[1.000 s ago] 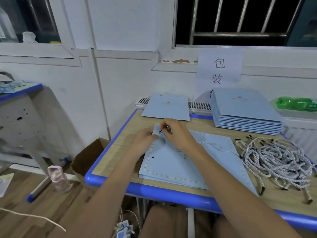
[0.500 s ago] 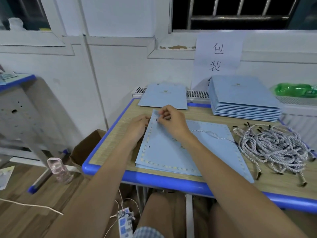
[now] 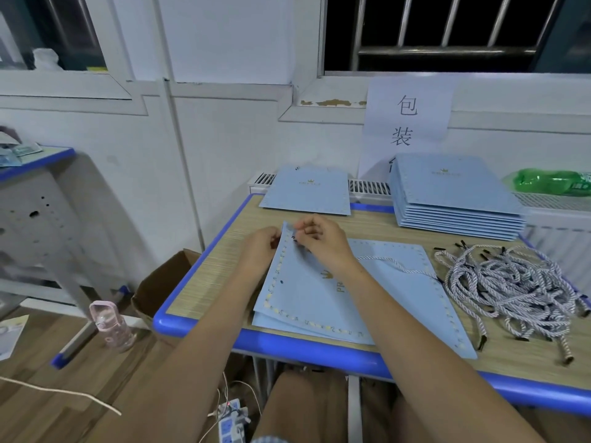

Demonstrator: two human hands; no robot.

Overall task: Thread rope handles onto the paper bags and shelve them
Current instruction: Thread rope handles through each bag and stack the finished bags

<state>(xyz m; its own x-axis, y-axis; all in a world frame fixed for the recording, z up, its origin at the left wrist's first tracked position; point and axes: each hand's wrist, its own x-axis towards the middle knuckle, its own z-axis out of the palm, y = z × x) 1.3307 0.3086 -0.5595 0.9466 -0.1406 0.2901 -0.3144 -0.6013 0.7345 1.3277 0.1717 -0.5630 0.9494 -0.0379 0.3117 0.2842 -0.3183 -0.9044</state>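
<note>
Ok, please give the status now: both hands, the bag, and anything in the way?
Left hand holds top corner of paper bag. Right hand pinches rope handle tip at the punched hole. Rope pile lies apart; nothing in the way.

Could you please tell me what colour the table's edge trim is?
Blue, running round the wood-grain table; the head view shows it clearly.

Two bare forearms without sleeves, left hand and right hand with no rings or gloves, brown shorts, small blue-white checked cloth edge
</note>
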